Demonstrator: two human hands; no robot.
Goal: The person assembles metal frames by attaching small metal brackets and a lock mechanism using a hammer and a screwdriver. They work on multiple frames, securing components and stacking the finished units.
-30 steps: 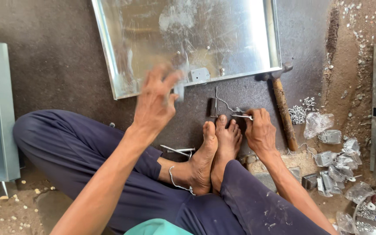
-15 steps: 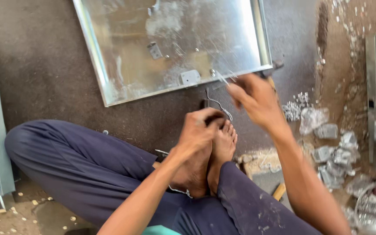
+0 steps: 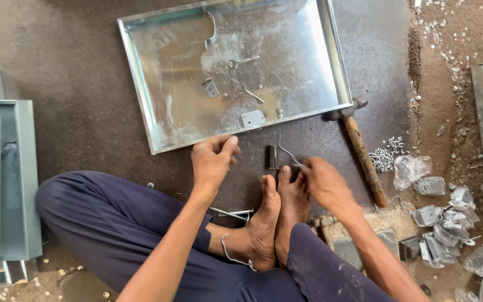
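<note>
Two bare feet (image 3: pixel 275 223) are pressed together at the near edge of the scene, soles tucked against dark blue trousers (image 3: pixel 118 223), with a thin metal anklet (image 3: pixel 231 254) looped at one ankle. Just past the toes, the right hand (image 3: pixel 322 184) is pinched narrowly on a thin bent wire piece (image 3: pixel 289 156), which ends beside a small dark flat hinge-like plate (image 3: pixel 272 156) lying on the rough dark mat (image 3: pixel 85 112). The left hand (image 3: pixel 212 162) is held empty above the mat, fingers loosely curled and thumb raised, close to the near rim of the tray. To the right, a hammer (image 3: pixel 361 156) with a worn wooden handle lies slanted, its metal head touching the tray's corner. Crumpled clear plastic bags (image 3: pixel 415 168) and a heap of small silvery screws (image 3: pixel 384 159) are scattered on the sandy ground beyond it. Farther off, a shallow rectangular galvanised sheet-metal tray (image 3: pixel 141 106) is seen, shiny and scuffed, with two keys (image 3: pixel 244 75) and small fittings resting inside. Grey folded metal boxes (image 3: pixel 6 179) are stacked at the left.
</note>
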